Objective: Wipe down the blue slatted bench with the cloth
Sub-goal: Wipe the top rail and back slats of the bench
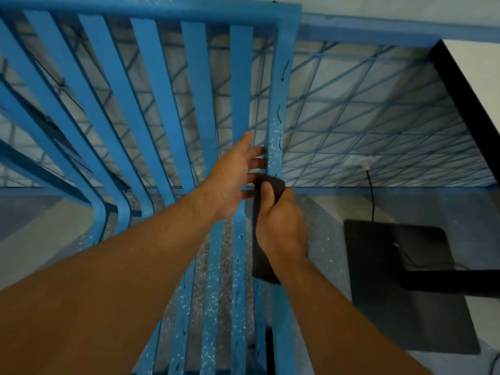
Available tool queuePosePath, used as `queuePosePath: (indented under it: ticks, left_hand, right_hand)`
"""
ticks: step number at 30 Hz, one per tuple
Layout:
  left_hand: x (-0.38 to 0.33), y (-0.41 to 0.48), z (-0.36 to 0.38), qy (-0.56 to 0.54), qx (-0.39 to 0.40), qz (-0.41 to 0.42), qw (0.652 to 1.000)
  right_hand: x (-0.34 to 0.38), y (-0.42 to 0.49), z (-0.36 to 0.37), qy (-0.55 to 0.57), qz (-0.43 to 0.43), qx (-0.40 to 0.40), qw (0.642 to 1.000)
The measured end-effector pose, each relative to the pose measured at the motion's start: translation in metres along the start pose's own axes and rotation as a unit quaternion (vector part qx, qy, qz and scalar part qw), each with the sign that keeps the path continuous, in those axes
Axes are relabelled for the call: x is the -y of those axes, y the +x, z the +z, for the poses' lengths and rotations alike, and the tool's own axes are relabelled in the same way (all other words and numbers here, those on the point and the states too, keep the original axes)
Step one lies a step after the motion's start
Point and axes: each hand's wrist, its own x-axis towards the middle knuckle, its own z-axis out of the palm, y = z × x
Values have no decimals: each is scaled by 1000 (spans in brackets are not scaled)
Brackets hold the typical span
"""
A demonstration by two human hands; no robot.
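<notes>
The blue slatted bench (194, 77) fills the left and middle of the head view, its slats curving from the backrest down into the seat. My right hand (278, 220) grips a dark cloth (263, 266) against the rightmost slat (277, 117), where backrest meets seat. The cloth wraps over the slat at my thumb and hangs down below my wrist. My left hand (235, 180) is just left of it, fingers spread, with the fingertips touching the same slat and the cloth's top edge. White flecks dot the slat around my hands.
A blue crisscross lattice wall (378, 117) stands behind the bench. A black flat base (405, 280) lies on the speckled floor at right, with a black cable (372, 196) running up to a white wall outlet (364, 162). A dark vertical edge (465, 98) is at far right.
</notes>
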Motion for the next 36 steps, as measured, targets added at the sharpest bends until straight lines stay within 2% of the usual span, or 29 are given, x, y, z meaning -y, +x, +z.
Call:
queuePosePath:
  ticks: [3,5,7,9,12,14,16,19,22,25,28,32,36]
  left_hand:
    - [0,2,-4,1,-8,-7,1000]
    - [1,2,-3,-14,-11,-10,1000]
    - [4,2,-2,-29,-10,-9,999]
    - [6,2,-1,-28,-23,-4,999]
    - [1,5,-4,3,-130,42,991]
    - [-7,12,-10,52,-228,106,966]
    - [-17,20,-16,117,-262,170,943]
    - [-34,26,-17,215,-258,235,912]
    - [-56,34,-4,233,-231,313,891]
    - [-80,48,2,186,-219,295,911]
    - [-84,56,0,236,-216,298,899]
    - [-78,61,-4,290,-218,330,871]
    - [-79,64,-6,304,-215,333,867]
  right_hand:
    - [2,1,1,9,-5,-9,1000]
    - [-3,-10,-2,-11,-54,-12,998]
    - [-10,-20,-3,-22,-103,10,994]
    - [-11,-24,-5,-11,-112,44,993]
    - [-3,-9,-4,19,-84,47,995]
    - [6,6,-2,32,-64,34,997]
    - [12,14,-2,27,-50,18,998]
    - [11,14,0,16,-30,1,999]
    - [1,4,0,5,-16,14,1000]
    - [-12,-12,-2,35,-35,56,997]
    - [-17,-16,-5,40,-62,71,995]
    - [7,10,-5,43,-60,30,997]
    - [30,36,-3,2,-45,-26,999]
